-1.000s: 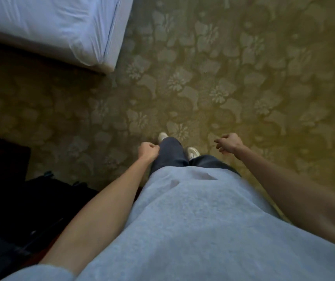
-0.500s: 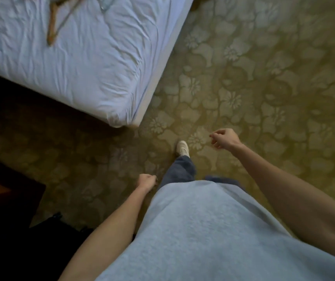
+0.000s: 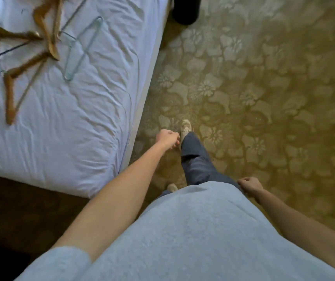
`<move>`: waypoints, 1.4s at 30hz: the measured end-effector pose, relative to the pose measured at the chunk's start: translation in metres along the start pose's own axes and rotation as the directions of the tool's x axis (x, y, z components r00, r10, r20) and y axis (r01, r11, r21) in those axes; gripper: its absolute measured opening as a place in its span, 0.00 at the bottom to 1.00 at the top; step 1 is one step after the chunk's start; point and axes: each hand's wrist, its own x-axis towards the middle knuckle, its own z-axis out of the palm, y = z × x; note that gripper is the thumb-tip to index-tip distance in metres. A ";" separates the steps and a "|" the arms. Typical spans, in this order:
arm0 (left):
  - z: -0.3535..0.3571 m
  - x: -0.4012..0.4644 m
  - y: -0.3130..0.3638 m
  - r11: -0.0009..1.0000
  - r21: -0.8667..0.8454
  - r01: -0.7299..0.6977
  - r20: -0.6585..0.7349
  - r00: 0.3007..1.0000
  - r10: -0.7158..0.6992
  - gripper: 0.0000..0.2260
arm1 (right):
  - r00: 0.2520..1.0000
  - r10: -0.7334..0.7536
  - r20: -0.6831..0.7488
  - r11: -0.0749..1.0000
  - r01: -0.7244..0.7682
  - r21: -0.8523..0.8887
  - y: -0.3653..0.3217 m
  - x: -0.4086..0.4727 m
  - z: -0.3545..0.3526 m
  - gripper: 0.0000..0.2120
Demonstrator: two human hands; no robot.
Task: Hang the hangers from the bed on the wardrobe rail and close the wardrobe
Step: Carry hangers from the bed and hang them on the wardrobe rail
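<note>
Clearly the hangers were still on the bed (image 3: pixel 65 122), gathered in the upper left of the frame on its wrinkled white sheet. Several wooden hangers (image 3: pixel 10 94) lay there crossing one another, brown and smooth, with thin metal bars; a wire hanger (image 3: pixel 81 49), pale and slender, lay just beside them toward the bed's edge. All looked light and stiff. The wooden ones would likely be easiest taken at the neck under the hook; the wire one seemed springy and prone to snag on its neighbours. The person's left hand (image 3: pixel 166 137) hung beside the bed's corner with fingers loosely curled, holding nothing. The right hand (image 3: pixel 249 186), at the hem of the grey top, was also loosely curled and empty. Underfoot lay a yellow-green carpet (image 3: pixel 263 98) with a raised flower pattern.
</note>
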 end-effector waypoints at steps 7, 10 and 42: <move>-0.078 0.080 0.112 0.989 0.119 0.084 -0.033 0.996 -0.081 0.10 | 0.997 -0.070 0.009 0.997 0.070 0.020 -0.187 0.040 -0.081 0.13; -0.124 0.104 0.137 0.989 0.042 0.144 -0.113 0.984 -0.139 0.11 | 0.983 -0.184 0.024 0.982 0.183 0.048 -0.291 0.053 -0.103 0.11; -0.403 0.463 0.618 0.830 -0.535 0.155 -0.109 0.962 -0.250 0.06 | 0.898 -0.412 0.153 0.772 0.433 -0.465 -1.034 0.196 -0.298 0.11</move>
